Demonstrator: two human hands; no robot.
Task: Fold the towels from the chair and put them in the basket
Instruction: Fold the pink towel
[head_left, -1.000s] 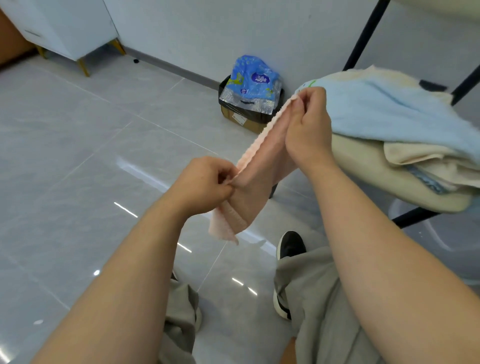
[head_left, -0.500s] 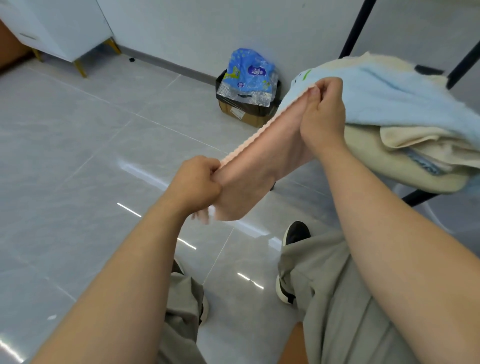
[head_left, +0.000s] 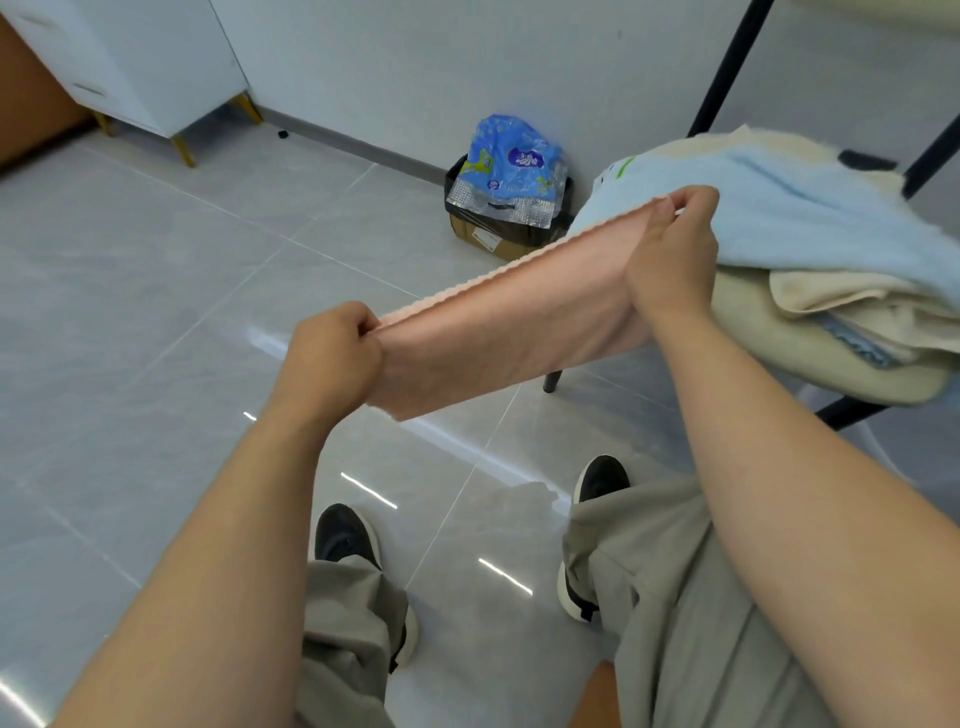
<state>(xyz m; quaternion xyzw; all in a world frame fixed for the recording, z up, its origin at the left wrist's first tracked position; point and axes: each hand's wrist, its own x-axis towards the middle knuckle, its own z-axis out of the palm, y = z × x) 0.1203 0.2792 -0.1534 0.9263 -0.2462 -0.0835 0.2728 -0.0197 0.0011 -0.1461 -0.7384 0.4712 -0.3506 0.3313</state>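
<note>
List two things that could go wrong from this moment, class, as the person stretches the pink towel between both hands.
1. The pink towel is held only by pinches at its ends, left hand and right hand; a slip could drop it onto the floor.
2. The right hand is close to the blue towel on the chair, and might drag it off.

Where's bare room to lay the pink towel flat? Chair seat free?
Chair seat is crowded: blue towel and cream towels cover it. Free patches: grey floor between the white cabinet and the lined box, and the tiles ahead of the shoes. No basket in view.
</note>
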